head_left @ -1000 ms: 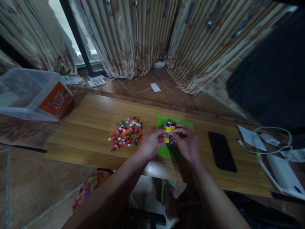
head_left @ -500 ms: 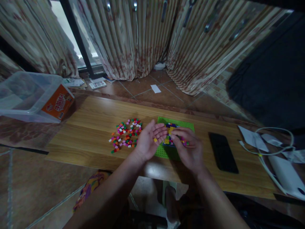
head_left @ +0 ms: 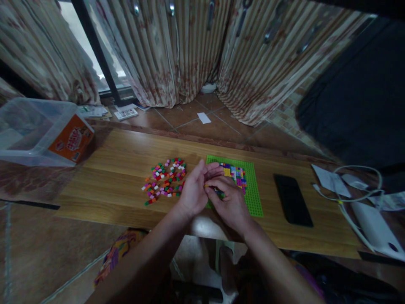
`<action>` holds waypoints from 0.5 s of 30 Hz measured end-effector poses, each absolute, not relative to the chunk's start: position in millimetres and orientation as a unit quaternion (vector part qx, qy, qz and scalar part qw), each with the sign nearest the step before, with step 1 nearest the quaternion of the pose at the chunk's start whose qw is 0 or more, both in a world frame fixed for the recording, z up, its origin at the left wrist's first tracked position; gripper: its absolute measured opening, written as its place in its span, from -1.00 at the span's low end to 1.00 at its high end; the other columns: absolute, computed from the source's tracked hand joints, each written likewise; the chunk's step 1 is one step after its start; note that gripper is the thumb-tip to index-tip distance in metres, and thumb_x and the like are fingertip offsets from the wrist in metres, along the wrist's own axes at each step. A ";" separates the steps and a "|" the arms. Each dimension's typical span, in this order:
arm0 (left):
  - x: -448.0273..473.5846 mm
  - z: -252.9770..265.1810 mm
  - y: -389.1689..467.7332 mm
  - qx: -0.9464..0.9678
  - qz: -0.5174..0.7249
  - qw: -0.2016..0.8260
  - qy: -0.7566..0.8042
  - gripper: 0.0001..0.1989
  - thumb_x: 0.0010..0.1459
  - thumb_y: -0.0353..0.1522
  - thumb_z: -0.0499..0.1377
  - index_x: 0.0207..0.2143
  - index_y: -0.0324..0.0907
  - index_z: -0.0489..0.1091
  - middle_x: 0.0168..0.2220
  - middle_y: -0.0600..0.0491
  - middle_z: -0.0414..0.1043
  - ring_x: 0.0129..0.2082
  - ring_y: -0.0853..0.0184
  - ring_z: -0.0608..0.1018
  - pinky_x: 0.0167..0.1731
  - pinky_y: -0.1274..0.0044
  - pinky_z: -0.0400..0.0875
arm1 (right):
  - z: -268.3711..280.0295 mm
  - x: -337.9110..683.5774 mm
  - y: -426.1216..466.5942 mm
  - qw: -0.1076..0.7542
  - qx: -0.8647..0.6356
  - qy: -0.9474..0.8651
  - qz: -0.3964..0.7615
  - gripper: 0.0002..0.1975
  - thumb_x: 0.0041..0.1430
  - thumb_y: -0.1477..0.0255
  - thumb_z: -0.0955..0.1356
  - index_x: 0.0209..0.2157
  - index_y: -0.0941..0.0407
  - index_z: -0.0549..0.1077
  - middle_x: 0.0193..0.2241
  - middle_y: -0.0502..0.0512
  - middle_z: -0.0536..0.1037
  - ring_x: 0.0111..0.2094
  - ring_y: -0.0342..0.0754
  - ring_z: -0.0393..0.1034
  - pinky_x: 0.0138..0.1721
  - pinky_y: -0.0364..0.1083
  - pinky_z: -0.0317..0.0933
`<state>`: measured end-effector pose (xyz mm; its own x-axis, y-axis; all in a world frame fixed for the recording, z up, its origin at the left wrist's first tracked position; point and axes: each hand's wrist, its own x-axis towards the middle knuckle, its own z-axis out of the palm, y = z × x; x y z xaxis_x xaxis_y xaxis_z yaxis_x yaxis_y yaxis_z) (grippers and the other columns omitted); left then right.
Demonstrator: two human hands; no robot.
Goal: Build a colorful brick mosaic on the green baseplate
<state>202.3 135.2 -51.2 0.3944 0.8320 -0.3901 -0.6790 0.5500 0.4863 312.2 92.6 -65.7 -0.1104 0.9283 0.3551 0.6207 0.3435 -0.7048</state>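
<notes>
My left hand (head_left: 194,188) is palm up and slightly cupped, its fingers stretched out over the left part of the green baseplate (head_left: 255,198). At its palm is a small yellow building brick (head_left: 206,185), pinched by the thumb and fingertips of my right hand (head_left: 229,200). Part of the brick is hidden by the fingers. Behind both hands, a block of multicoloured bricks (head_left: 239,175) is pressed onto the baseplate; its lower left part is covered by my right hand. Loose small bricks (head_left: 166,181) lie scattered on the wooden table left of my left hand.
A black phone (head_left: 293,200) lies right of the baseplate. Beyond it are a white cable (head_left: 357,166), papers and a white device (head_left: 378,228). A clear plastic bin (head_left: 38,158) with an orange label stands at the far left. Striped curtains (head_left: 164,55) hang behind the table (head_left: 110,177).
My right hand has moved left and down from the brick block to my left palm, closing on the yellow brick there. More of the block's right side now shows. The view has shifted slightly.
</notes>
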 end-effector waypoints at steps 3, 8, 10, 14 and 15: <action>204.1 -51.7 133.4 0.144 0.463 0.818 0.309 -0.64 0.17 -0.13 0.14 -0.30 -0.28 0.48 -0.25 -0.10 0.52 -0.10 0.25 0.52 0.00 0.47 0.34 | -62.6 312.2 91.3 0.393 -0.533 -0.718 0.214 -0.85 0.19 0.52 0.31 -0.29 0.02 0.50 -0.30 0.03 0.56 -0.19 -0.03 0.43 -0.12 0.00 0.30; 206.3 -50.1 129.0 0.171 0.469 0.810 0.308 -0.70 0.14 -0.18 0.18 -0.33 -0.27 0.50 -0.24 -0.08 0.53 -0.09 0.27 0.51 0.00 0.50 0.32 | -59.7 313.3 88.5 0.388 -0.522 -0.725 0.227 -0.81 0.21 0.53 0.28 -0.25 0.03 0.51 -0.28 0.05 0.55 -0.21 -0.06 0.45 -0.15 -0.05 0.32; 206.0 -50.5 129.0 0.175 0.473 0.810 0.300 -0.70 0.12 -0.18 0.20 -0.33 -0.27 0.50 -0.24 -0.07 0.53 -0.12 0.30 0.52 -0.02 0.52 0.33 | -59.3 318.0 88.7 0.378 -0.519 -0.736 0.214 -0.78 0.24 0.51 0.26 -0.18 0.02 0.51 -0.23 0.07 0.56 -0.18 -0.05 0.46 -0.13 -0.03 0.33; 202.2 -56.1 134.2 0.172 0.485 0.789 0.335 -0.69 0.09 -0.17 0.23 -0.34 -0.27 0.51 -0.30 -0.04 0.52 -0.26 0.36 0.52 -0.17 0.55 0.36 | -58.5 339.8 92.8 0.385 -0.556 -0.718 0.167 -0.75 0.29 0.44 0.23 -0.13 0.01 0.51 -0.20 0.09 0.56 -0.15 -0.02 0.46 -0.09 0.00 0.32; 201.0 -58.0 136.0 0.166 0.486 0.780 0.359 -0.70 0.09 -0.18 0.23 -0.37 -0.27 0.50 -0.32 -0.03 0.52 -0.30 0.38 0.52 -0.21 0.56 0.36 | -58.5 346.6 94.3 0.398 -0.573 -0.701 0.149 -0.76 0.29 0.42 0.23 -0.15 0.02 0.52 -0.22 0.09 0.57 -0.16 -0.02 0.47 -0.10 0.01 0.33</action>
<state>201.0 136.0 -58.0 0.2710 0.8765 -0.3978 -0.6377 0.4731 0.6079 346.6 94.3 -58.5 -0.0262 0.9220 0.3864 0.6845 0.2982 -0.6653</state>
